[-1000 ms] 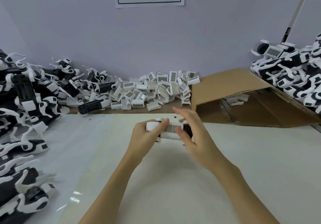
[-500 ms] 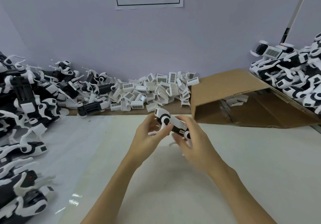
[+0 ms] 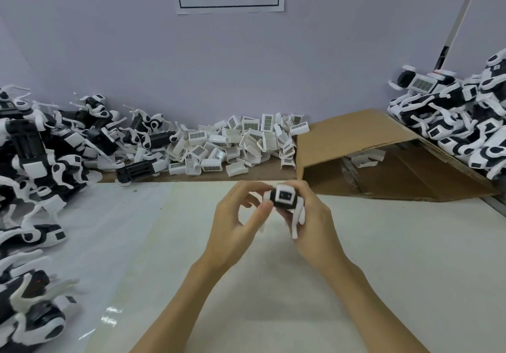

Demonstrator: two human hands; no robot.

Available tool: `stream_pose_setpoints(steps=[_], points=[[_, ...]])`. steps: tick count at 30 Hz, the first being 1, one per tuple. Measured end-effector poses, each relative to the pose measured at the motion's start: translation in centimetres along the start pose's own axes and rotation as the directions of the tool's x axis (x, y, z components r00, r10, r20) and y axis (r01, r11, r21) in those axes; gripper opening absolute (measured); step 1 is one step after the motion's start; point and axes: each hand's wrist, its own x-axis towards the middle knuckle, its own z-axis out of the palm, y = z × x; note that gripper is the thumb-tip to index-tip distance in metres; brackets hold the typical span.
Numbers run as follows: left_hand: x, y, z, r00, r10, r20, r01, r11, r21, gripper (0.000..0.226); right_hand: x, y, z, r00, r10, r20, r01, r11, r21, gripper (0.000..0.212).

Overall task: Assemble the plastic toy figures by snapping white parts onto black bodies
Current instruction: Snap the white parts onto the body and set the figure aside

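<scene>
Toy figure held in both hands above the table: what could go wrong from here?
1. The toy figure is held by fingertips of the left hand and right hand; it might slip during snapping.
2. Its thin white leg sticks out downward and could bend or pop off.

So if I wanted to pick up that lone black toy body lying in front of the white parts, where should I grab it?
Probably around the long middle of the black body, coming from above. It lies flat on its side along the table edge, with free space in front of it, so fingers could close across its narrow width.
</scene>
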Motion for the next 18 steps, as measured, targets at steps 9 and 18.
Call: stream_pose_setpoints(steps=[9,18], points=[[1.1,-0.6,-0.3,0.964,-0.247,-0.098,0.223,0.953,-0.205,0.033,-0.1,0.2,0.7,0.996,-0.064,0.054,0.066,0.997,-0.036,0.051],[1.9,-1.3,-1.7,0.887,-0.461,-0.023,0.437,0.855,-0.278,0.036,0.0,-0.4,0.5,0.995,-0.101,-0.002,0.101,0.991,-0.092,0.065]])
